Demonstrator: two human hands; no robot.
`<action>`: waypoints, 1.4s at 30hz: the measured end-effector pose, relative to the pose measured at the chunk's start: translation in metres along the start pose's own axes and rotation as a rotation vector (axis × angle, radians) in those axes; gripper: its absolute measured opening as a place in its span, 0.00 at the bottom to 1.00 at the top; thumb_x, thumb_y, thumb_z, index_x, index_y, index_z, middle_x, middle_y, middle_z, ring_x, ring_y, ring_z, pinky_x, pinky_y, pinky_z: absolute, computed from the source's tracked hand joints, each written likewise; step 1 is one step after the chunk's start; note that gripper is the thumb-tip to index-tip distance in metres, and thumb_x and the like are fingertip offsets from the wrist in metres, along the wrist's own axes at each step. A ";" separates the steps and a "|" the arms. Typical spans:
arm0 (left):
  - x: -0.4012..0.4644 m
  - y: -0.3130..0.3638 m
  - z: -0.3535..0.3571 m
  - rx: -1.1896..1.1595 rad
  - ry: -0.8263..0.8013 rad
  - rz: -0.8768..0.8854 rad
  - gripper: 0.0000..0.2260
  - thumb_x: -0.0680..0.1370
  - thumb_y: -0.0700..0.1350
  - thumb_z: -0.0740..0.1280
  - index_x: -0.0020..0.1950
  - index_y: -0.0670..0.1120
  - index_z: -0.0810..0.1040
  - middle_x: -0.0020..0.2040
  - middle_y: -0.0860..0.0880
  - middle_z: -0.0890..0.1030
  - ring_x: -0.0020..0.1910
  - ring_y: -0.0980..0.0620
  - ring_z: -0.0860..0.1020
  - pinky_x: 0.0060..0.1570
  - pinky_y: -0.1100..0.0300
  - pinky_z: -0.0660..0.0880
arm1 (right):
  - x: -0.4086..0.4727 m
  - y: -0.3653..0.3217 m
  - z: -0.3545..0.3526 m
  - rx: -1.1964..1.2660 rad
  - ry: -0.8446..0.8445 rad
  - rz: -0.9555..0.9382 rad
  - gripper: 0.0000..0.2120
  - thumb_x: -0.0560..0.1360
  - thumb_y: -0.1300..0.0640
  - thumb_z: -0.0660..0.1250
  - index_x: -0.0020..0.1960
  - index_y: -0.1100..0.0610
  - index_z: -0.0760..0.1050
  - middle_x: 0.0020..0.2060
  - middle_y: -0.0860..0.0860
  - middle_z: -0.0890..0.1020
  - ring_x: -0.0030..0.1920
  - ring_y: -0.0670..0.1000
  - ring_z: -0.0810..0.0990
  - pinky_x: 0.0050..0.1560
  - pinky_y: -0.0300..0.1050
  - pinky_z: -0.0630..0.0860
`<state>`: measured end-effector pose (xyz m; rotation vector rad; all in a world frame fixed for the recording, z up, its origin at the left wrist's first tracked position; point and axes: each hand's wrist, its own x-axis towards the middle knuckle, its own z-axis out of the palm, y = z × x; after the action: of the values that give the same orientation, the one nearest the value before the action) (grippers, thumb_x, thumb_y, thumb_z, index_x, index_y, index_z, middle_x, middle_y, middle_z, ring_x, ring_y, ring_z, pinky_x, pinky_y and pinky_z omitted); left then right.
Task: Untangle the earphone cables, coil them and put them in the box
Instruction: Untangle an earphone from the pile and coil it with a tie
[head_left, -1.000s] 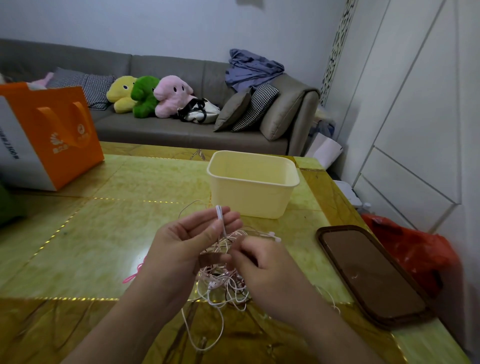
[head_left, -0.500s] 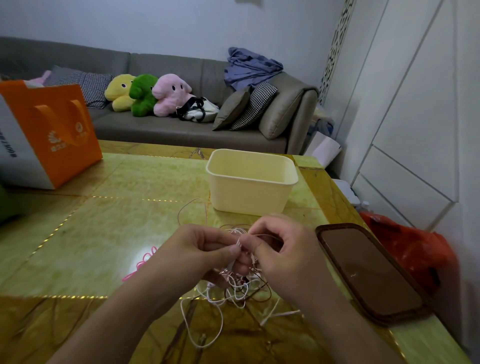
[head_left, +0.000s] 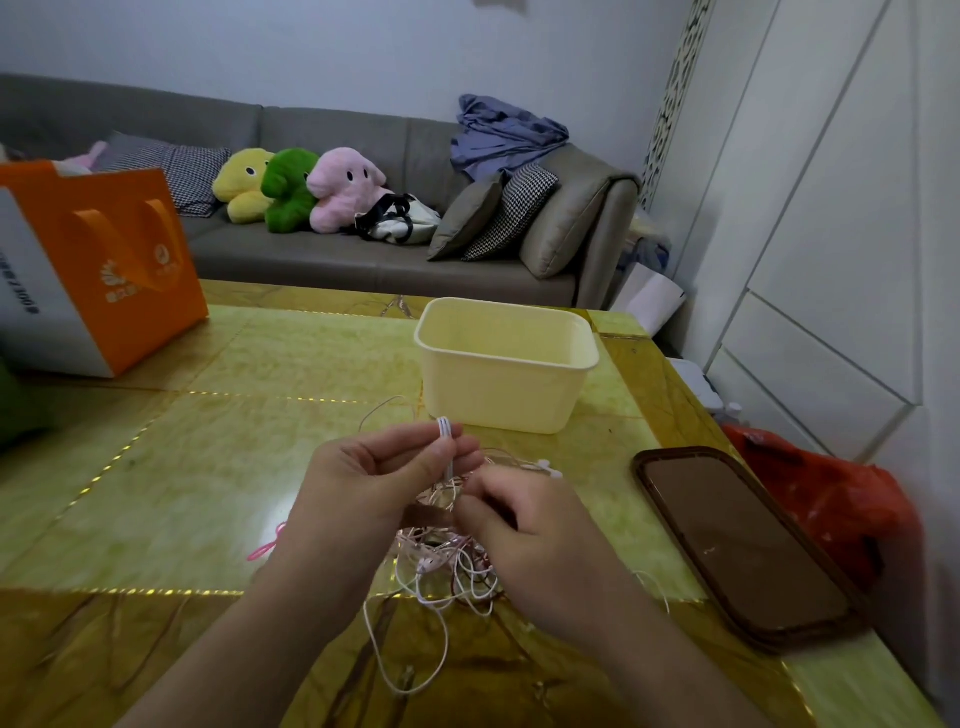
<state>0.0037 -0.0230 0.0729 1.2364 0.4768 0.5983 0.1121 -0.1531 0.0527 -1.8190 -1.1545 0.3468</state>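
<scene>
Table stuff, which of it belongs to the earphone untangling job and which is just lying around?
In the job:
tangled earphone cables
cream box
left hand, pinching a white cable
right hand, gripping the tangle

Lying about:
orange bag
brown tray
pink cord

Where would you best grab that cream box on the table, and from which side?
Take the cream box by its rolled top rim, reaching down from above on the near side. It stands upright and open, and the rim juts out past the walls, offering a lip to the fingers.

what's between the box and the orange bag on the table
Bare green tabletop between the box and the bag, head view.
</scene>
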 end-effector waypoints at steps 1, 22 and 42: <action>0.000 -0.003 -0.002 0.093 0.004 0.023 0.09 0.79 0.37 0.72 0.57 0.40 0.86 0.49 0.42 0.89 0.49 0.46 0.88 0.35 0.56 0.83 | 0.000 -0.002 -0.002 -0.001 -0.006 -0.002 0.12 0.82 0.58 0.69 0.39 0.53 0.76 0.30 0.47 0.77 0.32 0.43 0.72 0.35 0.49 0.70; -0.003 -0.004 0.003 -0.254 -0.182 -0.111 0.14 0.75 0.38 0.69 0.58 0.36 0.86 0.55 0.37 0.87 0.48 0.49 0.88 0.30 0.62 0.80 | 0.008 0.013 -0.009 0.149 0.094 0.094 0.11 0.83 0.54 0.70 0.43 0.54 0.82 0.33 0.50 0.81 0.33 0.49 0.75 0.36 0.51 0.71; 0.001 -0.003 -0.008 0.335 -0.343 -0.096 0.08 0.82 0.40 0.69 0.50 0.40 0.87 0.40 0.41 0.86 0.38 0.48 0.84 0.35 0.57 0.77 | 0.000 0.003 -0.020 0.095 0.225 -0.024 0.11 0.78 0.57 0.77 0.39 0.53 0.79 0.28 0.49 0.77 0.29 0.43 0.73 0.30 0.39 0.69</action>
<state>-0.0002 -0.0177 0.0682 1.5897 0.3522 0.2188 0.1270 -0.1647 0.0611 -1.7113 -0.9867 0.1746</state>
